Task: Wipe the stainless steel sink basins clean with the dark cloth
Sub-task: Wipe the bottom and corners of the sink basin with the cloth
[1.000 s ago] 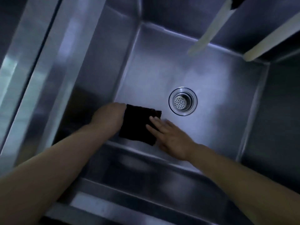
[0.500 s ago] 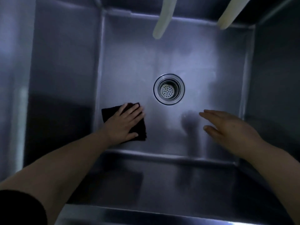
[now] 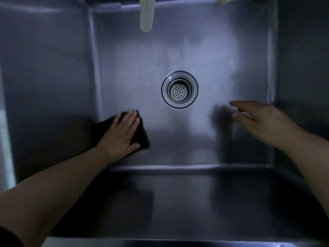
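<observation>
Right hand (image 3: 263,122) off dark cloth (image 3: 142,134); left hand (image 3: 121,138) now flat on it.

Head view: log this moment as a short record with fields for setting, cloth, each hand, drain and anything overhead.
setting: stainless steel sink basin, seen from above
cloth: dark cloth, flat on the basin floor at the near left corner
left hand: left hand pressed flat on the cloth, fingers straight
right hand: right hand open, holding nothing, near the right wall
drain: round strainer, uncovered, mid-floor
overhead: two pale spouts, one and one, at the top edge
</observation>
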